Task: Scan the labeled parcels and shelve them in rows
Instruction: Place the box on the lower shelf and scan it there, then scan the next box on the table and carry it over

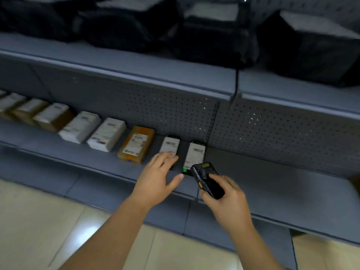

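A row of labeled parcels lies on the grey lower shelf [272, 184]. At its right end are two black parcels with white labels, one [171, 146] under my left fingertips and the last one [195, 152] beside it. My left hand [156, 181] is spread flat, fingers straight, touching the front of the left black parcel. My right hand [227, 199] grips a black handheld scanner [206, 179] with an orange side button, held over the near end of the last parcel. A green light spot [184, 170] shows on that parcel's near end.
Left along the row lie an orange-brown parcel [136, 145], two white ones [107, 134], and several more blurred boxes. A perforated back panel [272, 131] rises behind. The upper shelf [136, 67] holds dark bags. Beige floor tiles [39, 221] lie below.
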### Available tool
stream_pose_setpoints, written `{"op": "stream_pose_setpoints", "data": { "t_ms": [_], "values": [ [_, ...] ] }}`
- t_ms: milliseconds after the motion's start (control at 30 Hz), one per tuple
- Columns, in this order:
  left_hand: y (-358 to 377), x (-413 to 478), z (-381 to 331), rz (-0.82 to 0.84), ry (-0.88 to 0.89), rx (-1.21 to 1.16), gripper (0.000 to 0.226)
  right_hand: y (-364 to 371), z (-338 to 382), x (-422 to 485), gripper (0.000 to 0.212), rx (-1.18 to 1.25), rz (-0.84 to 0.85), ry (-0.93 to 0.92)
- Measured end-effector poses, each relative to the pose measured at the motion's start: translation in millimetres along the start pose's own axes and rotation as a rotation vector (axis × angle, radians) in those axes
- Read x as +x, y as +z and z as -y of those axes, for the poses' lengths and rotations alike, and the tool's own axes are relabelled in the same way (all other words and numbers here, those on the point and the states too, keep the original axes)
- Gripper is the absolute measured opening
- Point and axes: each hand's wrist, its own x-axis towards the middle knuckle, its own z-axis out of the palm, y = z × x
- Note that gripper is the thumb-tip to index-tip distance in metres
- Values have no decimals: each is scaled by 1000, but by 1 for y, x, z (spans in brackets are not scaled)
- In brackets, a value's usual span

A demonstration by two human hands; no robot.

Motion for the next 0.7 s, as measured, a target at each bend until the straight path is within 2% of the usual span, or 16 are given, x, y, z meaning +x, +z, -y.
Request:
{"op": "stream_pose_setpoints", "data": {
  "t_ms": [100,233,400,467,700],
  "values": [
    [-80,-40,6,-106,-38,17,58,7,72,-17,55,26,77,-100],
    [-164,-96,51,-242,-118,41,60,44,162,-35,62,21,163,-227],
    [-270,-158,152,-430,-223,77,60,129,293,-49,52,38,233,-368],
    [-303,-168,170,-489,-237,105,61,145,330,-49,50,86,224,-396],
    [-431,-245,320,-580,-435,163,61,294,491,-52,51,156,337,-528]
  ]
}}
